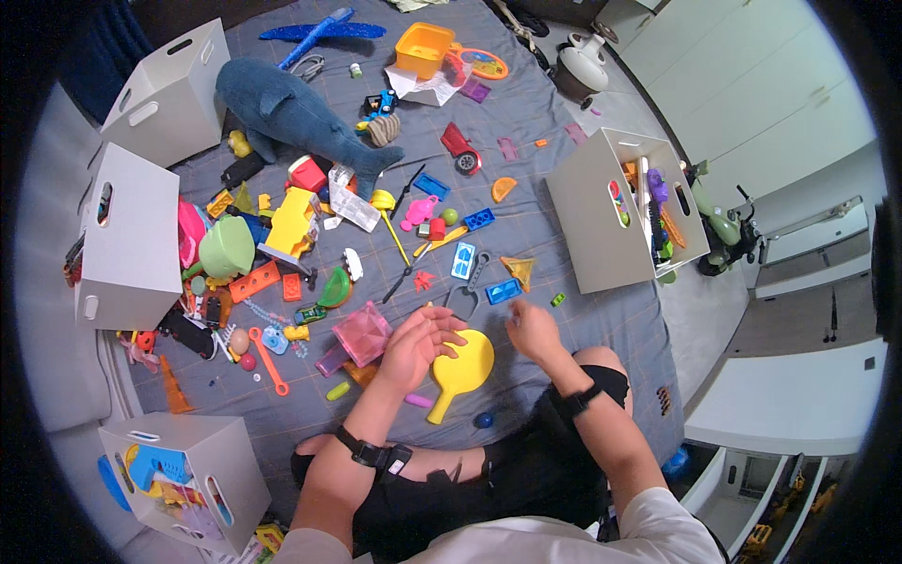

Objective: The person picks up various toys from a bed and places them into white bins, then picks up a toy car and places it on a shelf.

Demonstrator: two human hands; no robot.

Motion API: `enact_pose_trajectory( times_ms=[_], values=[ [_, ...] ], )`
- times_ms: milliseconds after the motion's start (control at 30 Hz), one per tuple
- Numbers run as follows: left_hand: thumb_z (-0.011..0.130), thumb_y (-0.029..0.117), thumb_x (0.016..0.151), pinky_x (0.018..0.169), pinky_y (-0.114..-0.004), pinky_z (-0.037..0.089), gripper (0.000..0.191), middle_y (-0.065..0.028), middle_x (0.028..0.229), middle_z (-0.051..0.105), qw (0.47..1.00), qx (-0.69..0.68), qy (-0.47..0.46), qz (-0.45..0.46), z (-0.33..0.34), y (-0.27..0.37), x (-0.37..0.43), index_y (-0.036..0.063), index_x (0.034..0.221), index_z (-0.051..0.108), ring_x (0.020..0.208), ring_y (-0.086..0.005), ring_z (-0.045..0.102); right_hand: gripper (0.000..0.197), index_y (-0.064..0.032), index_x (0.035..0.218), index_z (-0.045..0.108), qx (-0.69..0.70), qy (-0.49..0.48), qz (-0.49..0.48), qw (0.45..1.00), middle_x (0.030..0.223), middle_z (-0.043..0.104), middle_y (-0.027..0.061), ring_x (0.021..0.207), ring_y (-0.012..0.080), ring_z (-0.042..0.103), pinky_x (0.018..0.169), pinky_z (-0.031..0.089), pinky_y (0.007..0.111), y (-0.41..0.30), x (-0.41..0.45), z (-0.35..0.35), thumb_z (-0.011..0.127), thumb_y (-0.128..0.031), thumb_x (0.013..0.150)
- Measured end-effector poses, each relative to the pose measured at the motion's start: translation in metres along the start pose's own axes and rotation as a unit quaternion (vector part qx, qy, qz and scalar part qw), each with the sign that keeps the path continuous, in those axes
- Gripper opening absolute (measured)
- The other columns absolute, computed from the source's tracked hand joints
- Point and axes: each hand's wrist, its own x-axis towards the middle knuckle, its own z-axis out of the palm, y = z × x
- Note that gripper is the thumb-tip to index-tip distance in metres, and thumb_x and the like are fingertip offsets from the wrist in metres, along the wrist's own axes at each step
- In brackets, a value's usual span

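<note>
My left hand (pixel 417 347) hovers with its fingers apart and nothing held, between a pink faceted plastic box (pixel 363 334) and a yellow toy paddle (pixel 465 363). To the right, my right hand (pixel 533 329) has its fingers curled near a blue plastic block (pixel 504 290); whether it holds something small cannot be told. Just beyond the hands lie a grey toy piece (pixel 463 302), a translucent orange triangle (pixel 520 272) and a small green block (pixel 558 299). A dark blue ball (pixel 483 420) rests close to my legs.
White bins stand at the upper left (pixel 173 106), left (pixel 134 240), lower left (pixel 190 430) and right (pixel 592 211), some holding toys. A blue whale plush (pixel 303 113) lies among many scattered toys on the grey sheet (pixel 521 113). Open drawers (pixel 712 486) are at the lower right.
</note>
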Motion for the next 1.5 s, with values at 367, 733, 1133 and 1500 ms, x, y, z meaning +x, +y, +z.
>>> enact_pose_trajectory(
  times_ms=[367, 733, 1133, 1500],
  values=[
    [0.04, 0.019, 0.094, 0.073, -0.033, 0.051, 0.028, -0.0185, 0.106, 0.06, 0.998, -0.001, 0.035, -0.047, -0.004, -0.011, -0.011, -0.0006, 0.114, 0.049, 0.09, -0.0249, 0.062, 0.028, 0.0, 0.092, 0.06, 0.031, -0.013, -0.044, 0.998, 0.085, 0.061, 0.0176, 0.076, 0.0349, 0.061, 0.069, 0.05, 0.04, -0.02, 0.019, 0.004, 0.067, -0.016, 0.07],
    [0.055, 0.02, 0.09, 0.065, -0.026, 0.05, 0.022, -0.0093, 0.082, 0.064, 0.846, 0.256, -0.361, -0.298, 0.043, -0.012, -0.037, -0.0015, 0.097, 0.054, 0.072, -0.014, 0.063, 0.049, 0.0, 0.108, 0.059, 0.224, -0.079, -0.229, 0.944, 0.089, 0.061, 0.0143, 0.078, 0.0244, 0.062, 0.068, 0.05, 0.031, -0.117, -0.03, 0.004, 0.078, -0.015, 0.066],
    [0.069, 0.014, 0.075, 0.07, -0.027, 0.049, 0.037, -0.0063, 0.087, 0.064, 0.837, 0.142, -0.486, -0.209, 0.049, 0.065, -0.081, -0.0002, 0.107, 0.055, 0.079, -0.0145, 0.061, 0.035, 0.0046, 0.104, 0.057, 0.079, 0.005, -0.582, 0.809, 0.102, 0.056, 0.0186, 0.105, 0.0315, 0.051, 0.089, 0.043, 0.038, -0.261, -0.046, 0.091, 0.054, -0.012, 0.074],
    [0.07, 0.043, 0.075, 0.074, -0.031, 0.049, 0.068, -0.0121, 0.089, 0.064, 0.872, 0.102, -0.44, -0.188, 0.027, 0.061, -0.083, -0.0018, 0.12, 0.048, 0.082, -0.0197, 0.062, 0.021, -0.0011, 0.091, 0.053, 0.019, -0.044, -0.466, 0.883, 0.087, 0.055, 0.0144, 0.091, 0.0286, 0.053, 0.076, 0.048, 0.038, -0.272, -0.027, 0.112, 0.053, -0.01, 0.072]
  ],
)
